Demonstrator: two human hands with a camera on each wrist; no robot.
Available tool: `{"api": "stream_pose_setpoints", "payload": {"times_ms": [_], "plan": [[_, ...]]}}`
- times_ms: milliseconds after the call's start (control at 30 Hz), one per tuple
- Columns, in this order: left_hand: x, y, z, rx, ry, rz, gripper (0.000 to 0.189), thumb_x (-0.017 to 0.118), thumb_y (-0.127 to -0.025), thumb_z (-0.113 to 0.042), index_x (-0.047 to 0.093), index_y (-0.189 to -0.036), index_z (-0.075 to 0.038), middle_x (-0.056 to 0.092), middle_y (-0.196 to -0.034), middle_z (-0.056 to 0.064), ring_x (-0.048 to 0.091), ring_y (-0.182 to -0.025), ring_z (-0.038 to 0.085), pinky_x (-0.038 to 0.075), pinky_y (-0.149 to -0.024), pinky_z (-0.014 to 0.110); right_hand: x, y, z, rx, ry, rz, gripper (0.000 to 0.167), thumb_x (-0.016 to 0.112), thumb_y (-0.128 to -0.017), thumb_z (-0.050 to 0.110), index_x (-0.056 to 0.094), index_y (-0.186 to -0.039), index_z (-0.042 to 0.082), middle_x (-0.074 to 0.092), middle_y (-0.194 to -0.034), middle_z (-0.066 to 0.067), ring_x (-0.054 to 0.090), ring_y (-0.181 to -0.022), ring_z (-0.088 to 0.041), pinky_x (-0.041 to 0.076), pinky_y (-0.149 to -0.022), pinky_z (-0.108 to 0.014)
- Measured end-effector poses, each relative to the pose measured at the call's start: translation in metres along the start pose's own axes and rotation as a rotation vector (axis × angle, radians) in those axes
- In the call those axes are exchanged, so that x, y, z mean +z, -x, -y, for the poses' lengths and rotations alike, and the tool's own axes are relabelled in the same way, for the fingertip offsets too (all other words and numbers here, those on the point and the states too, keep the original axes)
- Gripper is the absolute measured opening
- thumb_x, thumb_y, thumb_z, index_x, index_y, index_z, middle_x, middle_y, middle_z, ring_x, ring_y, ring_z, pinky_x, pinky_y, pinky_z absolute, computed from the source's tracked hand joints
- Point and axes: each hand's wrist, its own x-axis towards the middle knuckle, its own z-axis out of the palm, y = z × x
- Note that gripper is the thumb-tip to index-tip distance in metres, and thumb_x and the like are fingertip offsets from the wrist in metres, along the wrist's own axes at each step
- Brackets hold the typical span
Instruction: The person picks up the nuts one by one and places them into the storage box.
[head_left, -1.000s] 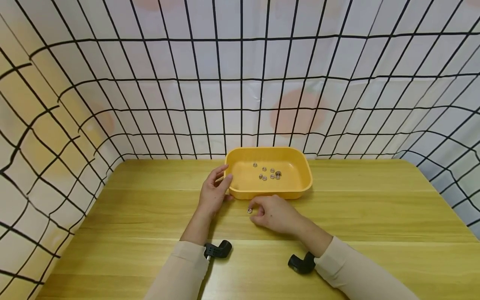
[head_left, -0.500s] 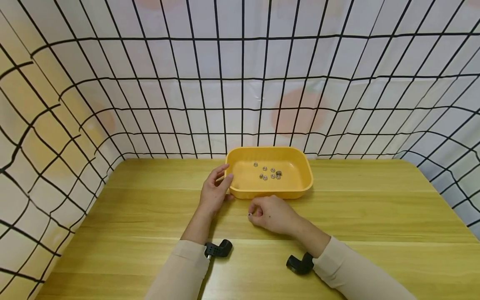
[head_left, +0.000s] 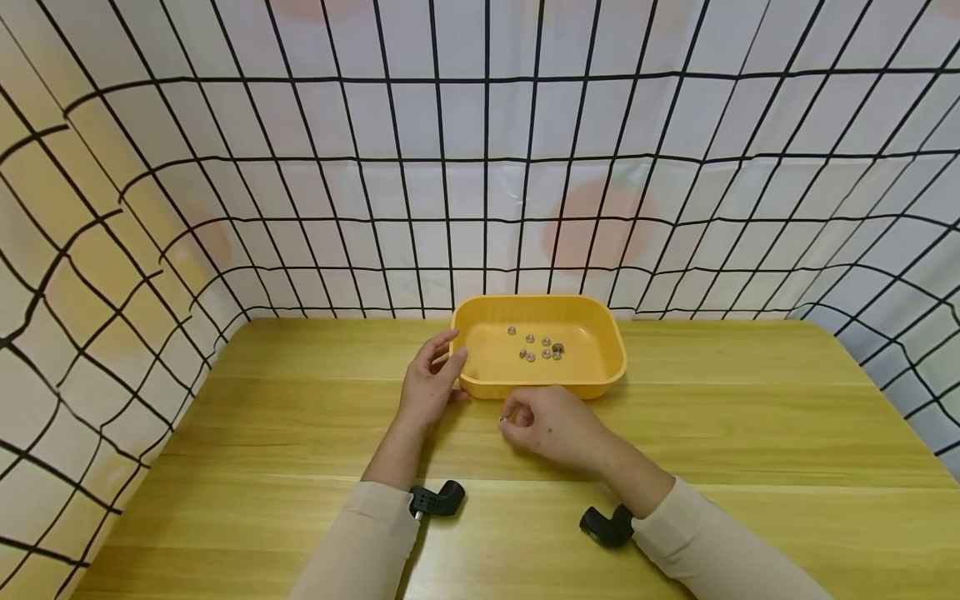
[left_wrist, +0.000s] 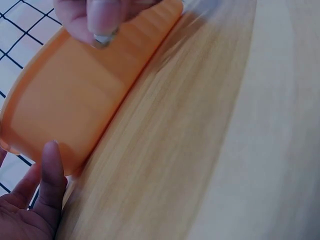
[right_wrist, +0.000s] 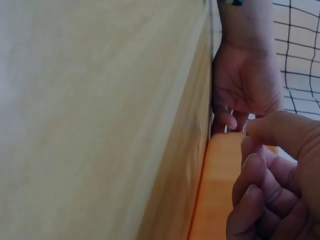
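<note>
In the head view my right hand is in front of the yellow tray, pinching a small metal nut between thumb and index finger. The left wrist view shows the edge of that nut below the fingertips, above the table. My left hand is at the tray's left end, its thumb and fingers extended and right at the wall. Inside the tray several small metal nuts lie scattered near the middle, one darker piece among them.
A wooden table carries the tray near its back edge. Behind and at both sides stands a black grid net over pale cloth. Each wrist wears a black camera mount.
The right thumb and index finger have closed on the nut, and the right hand has then risen slightly toward the tray. The left hand and the tray have stayed in place.
</note>
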Motion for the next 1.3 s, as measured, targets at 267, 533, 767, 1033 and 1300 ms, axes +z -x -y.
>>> {"api": "stream_pose_setpoints", "payload": {"times_ms": [267, 533, 767, 1033, 1300], "plan": [[0.000, 0.001, 0.000, 0.000, 0.002, 0.004, 0.045, 0.066, -0.101, -0.030, 0.057, -0.144, -0.021, 0.045, -0.151, 0.011, 0.055, -0.128, 0.029, 0.061, -0.058, 0.025, -0.006, 0.002, 0.002, 0.008, 0.004, -0.030, 0.005, 0.075, -0.092, 0.029, 0.070, -0.091, 0.026, 0.061, -0.067, 0.013, 0.053, -0.058, -0.006, 0.046, -0.055, -0.021], [0.000, 0.000, 0.000, -0.009, -0.003, 0.003, 0.045, 0.066, -0.101, -0.032, 0.057, -0.144, -0.023, 0.043, -0.153, 0.010, 0.055, -0.129, 0.029, 0.061, -0.060, 0.026, -0.011, 0.003, 0.002, 0.021, -0.032, -0.054, 0.007, 0.077, -0.092, 0.025, 0.070, -0.091, 0.024, 0.060, -0.070, 0.010, 0.052, -0.059, -0.008, 0.045, -0.052, -0.021], [-0.001, 0.001, -0.001, -0.013, -0.003, 0.005, 0.046, 0.067, -0.101, -0.032, 0.057, -0.145, -0.023, 0.043, -0.153, 0.010, 0.054, -0.128, 0.029, 0.061, -0.060, 0.026, -0.011, 0.002, -0.001, 0.014, -0.038, -0.066, 0.007, 0.077, -0.092, 0.025, 0.070, -0.091, 0.024, 0.060, -0.069, 0.010, 0.052, -0.058, -0.008, 0.044, -0.052, -0.021], [0.000, 0.000, 0.000, -0.007, 0.004, 0.002, 0.046, 0.067, -0.101, -0.031, 0.057, -0.145, -0.022, 0.043, -0.153, 0.011, 0.054, -0.128, 0.029, 0.061, -0.059, 0.025, -0.017, 0.002, -0.002, 0.012, -0.069, -0.115, 0.006, 0.077, -0.091, 0.023, 0.071, -0.091, 0.022, 0.061, -0.069, 0.009, 0.052, -0.057, -0.008, 0.043, -0.051, -0.020], [0.000, -0.001, 0.001, -0.001, 0.021, -0.005, 0.047, 0.068, -0.099, -0.029, 0.058, -0.144, -0.020, 0.042, -0.152, 0.013, 0.052, -0.130, 0.029, 0.060, -0.057, 0.025, -0.024, 0.002, -0.003, -0.014, -0.070, -0.157, 0.007, 0.077, -0.091, 0.024, 0.071, -0.091, 0.020, 0.061, -0.069, 0.009, 0.051, -0.056, -0.008, 0.042, -0.049, -0.020]]}}
